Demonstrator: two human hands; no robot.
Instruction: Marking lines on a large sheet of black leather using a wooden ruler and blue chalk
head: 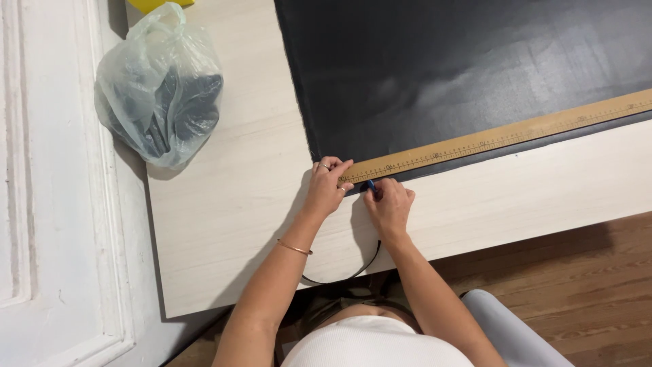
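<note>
The person sits at a pale wooden table (224, 204), looking down at a large sheet of black material (435, 75) spread across its far right part. A long wooden ruler (502, 134) lies along the near edge of that sheet, running from the hands up and away to the right.

The left hand (326, 187) is laid flat on the near-left end of the ruler, fingers spread and pressing down — it grips nothing, it only pins the ruler to the sheet. It wears rings, with a thin bracelet (294, 247) on the wrist. The right hand (388, 204) is just beside it, touching the near edge of the ruler, with the fingers closed around a small blue tool (371, 185); only its tip shows, so whether it is a pen, a chalk holder or a blade cannot be told.

The step in hand looks like marking or cutting a straight line along the ruler, and it seems to be at its very start, at the ruler's left end. The move ahead calls for steady pressure on the ruler and a tool kept tight against its edge — any slip would bend the line.

A thin black strap (360, 268) hangs off the table's near edge by the right wrist. Well apart at the far left sits a tied, clear plastic bag (159, 88) with dark things inside, and a yellow object (159, 4) peeks in beyond it.
</note>
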